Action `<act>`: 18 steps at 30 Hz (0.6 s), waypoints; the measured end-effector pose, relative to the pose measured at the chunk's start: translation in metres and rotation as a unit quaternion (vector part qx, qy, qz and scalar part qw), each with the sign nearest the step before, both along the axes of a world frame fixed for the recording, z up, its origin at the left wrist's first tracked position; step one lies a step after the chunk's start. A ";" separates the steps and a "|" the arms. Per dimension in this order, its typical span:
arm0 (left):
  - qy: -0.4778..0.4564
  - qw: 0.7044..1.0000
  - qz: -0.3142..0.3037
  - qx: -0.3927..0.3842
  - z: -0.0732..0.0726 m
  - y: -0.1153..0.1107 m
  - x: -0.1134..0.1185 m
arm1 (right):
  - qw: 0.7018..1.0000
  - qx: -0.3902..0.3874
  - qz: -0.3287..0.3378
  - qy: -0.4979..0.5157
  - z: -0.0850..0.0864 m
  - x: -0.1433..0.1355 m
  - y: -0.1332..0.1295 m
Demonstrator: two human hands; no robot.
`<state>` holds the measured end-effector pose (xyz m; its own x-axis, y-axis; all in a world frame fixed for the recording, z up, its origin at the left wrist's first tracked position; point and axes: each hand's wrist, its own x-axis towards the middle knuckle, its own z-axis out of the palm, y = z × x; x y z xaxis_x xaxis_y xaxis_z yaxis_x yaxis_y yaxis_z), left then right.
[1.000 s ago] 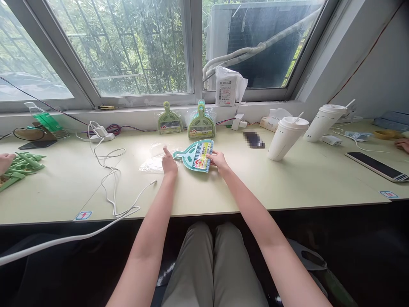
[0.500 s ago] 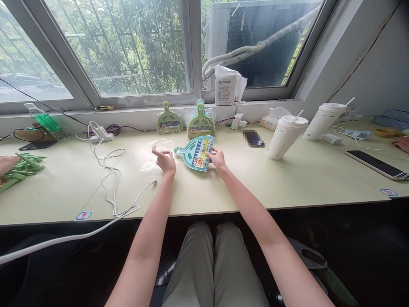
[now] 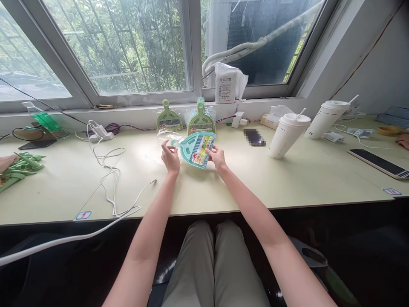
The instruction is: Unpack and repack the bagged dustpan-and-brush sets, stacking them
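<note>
A light-blue dustpan with a small brush and a printed label is held tilted above the table, its handle pointing left. My right hand grips its wide brush edge, thumb on the label side. At the handle end, my left hand has its fingers bent around a clear plastic bag, lifted off the table. The bag lies close about the handle tip; how far the handle is inside it cannot be made out. Behind stand a bagged green dustpan and a stack of bagged dustpans.
White cables trail across the table at left. Two white cups with straws and a phone stand or lie at right. A blurred dark object lies mid-right. Another person's hand is at far left by green pieces.
My left hand has moved right and up to the dustpan's handle, bringing the plastic bag up off the table. The dustpan has risen slightly and tilted in my right hand.
</note>
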<state>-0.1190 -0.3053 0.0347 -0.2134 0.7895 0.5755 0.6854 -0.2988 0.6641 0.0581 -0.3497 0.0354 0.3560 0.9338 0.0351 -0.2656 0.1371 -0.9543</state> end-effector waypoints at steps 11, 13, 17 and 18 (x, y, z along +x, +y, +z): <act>0.076 0.996 -0.045 0.004 0.000 -0.001 0.000 | 0.998 -0.028 -0.002 0.051 0.002 0.007 -0.002; 0.090 0.995 -0.042 0.006 0.001 -0.004 0.001 | 0.999 -0.022 0.021 0.024 0.002 0.004 -0.002; 0.082 0.993 -0.065 0.046 0.002 -0.004 0.001 | 0.996 -0.006 0.083 -0.012 0.001 -0.003 -0.003; 0.073 0.992 -0.086 0.058 0.002 -0.004 0.002 | 0.996 -0.002 0.091 -0.011 0.001 -0.005 -0.003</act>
